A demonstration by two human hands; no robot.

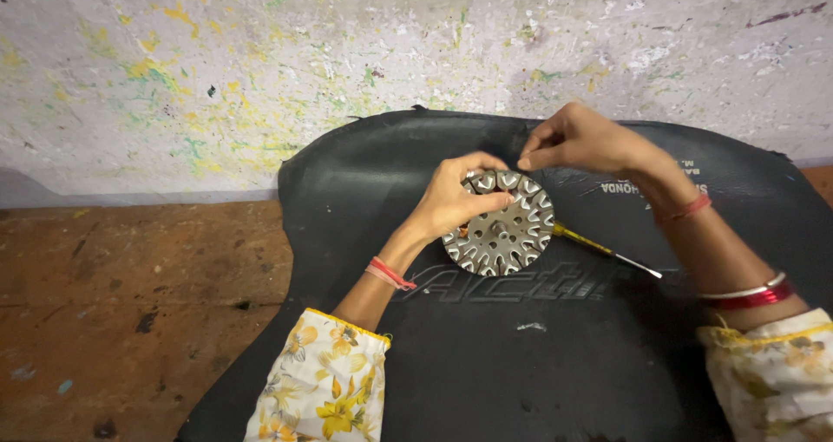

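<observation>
The fingertips of the right hand (580,140) are pinched shut just above the top rim of the round metal disc (501,226). What is pinched there is too thin to be made out; it may be a fine wire, but that cannot be told. The right wrist is bent, and the arm comes in from the right edge of the black mat (555,355).

The left hand (458,201) is laid on the upper left part of the disc. Its fingers are curled over the rim and its thumb is pressed on the top face, so the disc is gripped. Part of the disc is hidden under this hand. The left arm comes up from the bottom edge of the mat.

The disc is grey, with many slotted teeth around its edge and a hub in the middle. It is set on the mat, near the middle of its back half.

A thin tool with a yellow handle (607,252) is laid on the mat just right of the disc. Its near end is hidden behind the disc.

Red threads are worn on both wrists, and red bangles (751,295) on the right arm. Flowered sleeves are cut off at the bottom edge.

The mat is spread on a brown floor (130,320) by a paint-spotted wall (260,60).
</observation>
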